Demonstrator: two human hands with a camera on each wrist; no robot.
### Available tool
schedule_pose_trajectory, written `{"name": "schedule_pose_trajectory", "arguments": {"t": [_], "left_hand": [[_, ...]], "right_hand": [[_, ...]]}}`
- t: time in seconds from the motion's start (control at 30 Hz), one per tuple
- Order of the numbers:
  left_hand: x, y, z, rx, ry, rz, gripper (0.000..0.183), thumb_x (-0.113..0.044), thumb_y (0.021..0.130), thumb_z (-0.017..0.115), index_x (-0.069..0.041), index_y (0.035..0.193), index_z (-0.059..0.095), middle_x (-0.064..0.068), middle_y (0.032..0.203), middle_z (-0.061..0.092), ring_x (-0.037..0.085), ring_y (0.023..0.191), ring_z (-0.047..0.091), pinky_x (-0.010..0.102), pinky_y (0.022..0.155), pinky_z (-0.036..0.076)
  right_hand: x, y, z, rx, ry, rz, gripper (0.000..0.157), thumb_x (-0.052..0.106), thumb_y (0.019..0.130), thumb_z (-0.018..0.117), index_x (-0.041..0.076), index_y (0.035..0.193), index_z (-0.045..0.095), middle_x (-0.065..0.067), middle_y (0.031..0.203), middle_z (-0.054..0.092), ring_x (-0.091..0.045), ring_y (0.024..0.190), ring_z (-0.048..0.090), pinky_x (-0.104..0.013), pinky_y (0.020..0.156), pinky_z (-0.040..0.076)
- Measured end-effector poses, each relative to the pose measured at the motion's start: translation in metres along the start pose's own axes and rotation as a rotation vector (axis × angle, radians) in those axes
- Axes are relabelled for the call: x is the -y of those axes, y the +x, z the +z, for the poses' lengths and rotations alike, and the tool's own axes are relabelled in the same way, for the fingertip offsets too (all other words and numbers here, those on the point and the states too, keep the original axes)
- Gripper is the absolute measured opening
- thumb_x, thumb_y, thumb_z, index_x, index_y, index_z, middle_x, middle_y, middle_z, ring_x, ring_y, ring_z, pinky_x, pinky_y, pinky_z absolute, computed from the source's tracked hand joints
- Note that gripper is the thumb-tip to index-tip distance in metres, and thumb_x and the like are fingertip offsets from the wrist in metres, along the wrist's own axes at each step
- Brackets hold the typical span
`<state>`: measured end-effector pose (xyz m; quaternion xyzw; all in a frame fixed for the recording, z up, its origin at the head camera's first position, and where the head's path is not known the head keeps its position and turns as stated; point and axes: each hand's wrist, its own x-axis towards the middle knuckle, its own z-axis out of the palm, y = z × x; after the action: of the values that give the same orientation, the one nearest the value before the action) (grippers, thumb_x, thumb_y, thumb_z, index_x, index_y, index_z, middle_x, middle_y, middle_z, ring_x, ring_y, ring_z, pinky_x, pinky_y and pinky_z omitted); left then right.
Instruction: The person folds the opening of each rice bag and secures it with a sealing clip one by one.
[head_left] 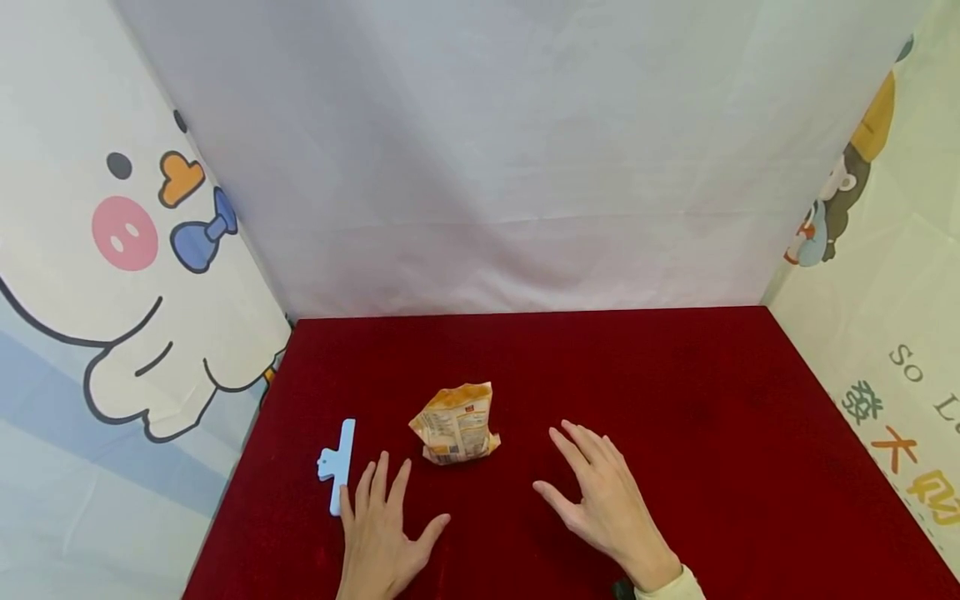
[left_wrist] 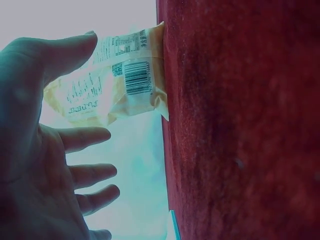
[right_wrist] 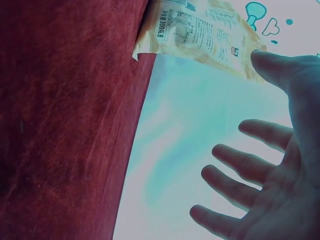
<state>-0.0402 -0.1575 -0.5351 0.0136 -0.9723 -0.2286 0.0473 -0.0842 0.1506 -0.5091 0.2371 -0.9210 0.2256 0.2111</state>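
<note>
A yellow and white printed food bag (head_left: 456,425) stands on the dark red cloth, its top crumpled. Its barcode side (left_wrist: 135,77) faces the left wrist camera, and printed text (right_wrist: 195,27) shows in the right wrist view. My left hand (head_left: 381,537), fingers spread and holding nothing, is nearest to a light blue clip (head_left: 342,468) lying left of the bag. Whether the little finger touches the clip I cannot tell. To the right of the bag, my right hand (head_left: 602,493) is apart from it, with relaxed, spread fingers and nothing in its grasp.
The red cloth (head_left: 637,375) covers the table. A plain pale curtain (head_left: 487,167) hangs behind its far edge. Printed sheets with cartoon figures flank it, a white character (head_left: 135,275) on the left and lettering (head_left: 896,450) on the right.
</note>
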Motion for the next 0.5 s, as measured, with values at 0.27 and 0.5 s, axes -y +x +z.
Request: {"name": "schedule_pose_trajectory", "arguments": {"t": [0.27, 0.5], "left_hand": [[-0.0029, -0.0005, -0.0013, 0.046, -0.007, -0.011, 0.092, -0.066, 0.088, 0.074, -0.009, 0.157, 0.052, 0.024, 0.17, 0.036, 0.048, 0.155, 0.032, 0.08, 0.121, 0.013], [-0.0036, -0.0002, -0.0024, 0.053, 0.001, -0.017, 0.092, -0.067, 0.089, 0.073, -0.009, 0.157, 0.052, 0.024, 0.17, 0.035, 0.048, 0.155, 0.031, 0.08, 0.121, 0.013]], "right_hand": [[0.0012, 0.0034, 0.0025, -0.008, 0.015, -0.015, 0.074, 0.037, 0.082, 0.092, 0.006, 0.144, 0.065, -0.016, 0.148, 0.063, -0.042, 0.133, 0.062, -0.068, 0.106, 0.051], [0.0022, 0.0047, 0.0025, -0.004, 0.019, -0.006, 0.073, 0.037, 0.082, 0.092, 0.005, 0.143, 0.066, -0.016, 0.148, 0.063, -0.04, 0.134, 0.062, -0.068, 0.108, 0.05]]}}
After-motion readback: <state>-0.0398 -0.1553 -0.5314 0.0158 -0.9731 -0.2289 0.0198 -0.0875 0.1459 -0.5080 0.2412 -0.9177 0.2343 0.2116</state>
